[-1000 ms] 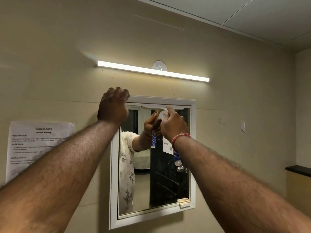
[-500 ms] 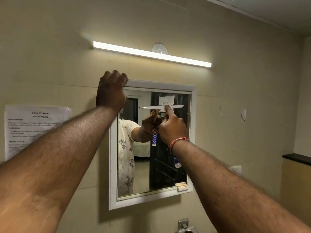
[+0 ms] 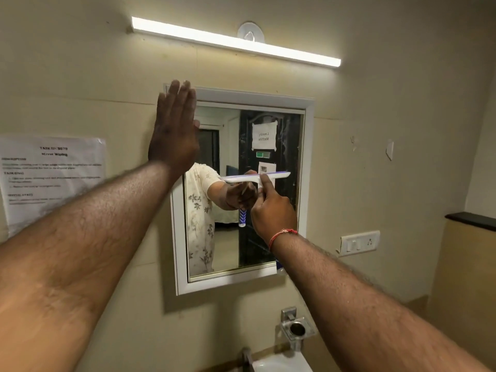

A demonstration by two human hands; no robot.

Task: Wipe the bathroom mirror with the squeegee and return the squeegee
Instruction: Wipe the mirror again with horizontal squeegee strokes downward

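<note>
The white-framed mirror point(image 3: 308, 162) hangs on the beige wall. My right hand point(image 3: 271, 210) grips the handle of a white squeegee point(image 3: 255, 178), whose blade lies level against the glass about halfway down the right part of the mirror. The forefinger rests along the squeegee's neck; most of the blue-and-white handle is hidden by my hand and wrist. My left hand point(image 3: 174, 130) lies flat with fingers straight and together over the mirror's upper left corner, holding nothing. The glass reflects a person's arm and flowered shirt.
A lit tube light point(image 3: 236, 41) runs above the mirror. A printed sheet point(image 3: 51, 181) is taped to the wall at left. Below are a chrome holder point(image 3: 296, 330) and a white basin's edge point(image 3: 281, 363). At right: a switch plate point(image 3: 359, 242) and a dark ledge point(image 3: 469, 220).
The squeegee has slid down the glass from the top edge to about mid-height with my right hand. My left hand went from curled over the frame's corner to flat.
</note>
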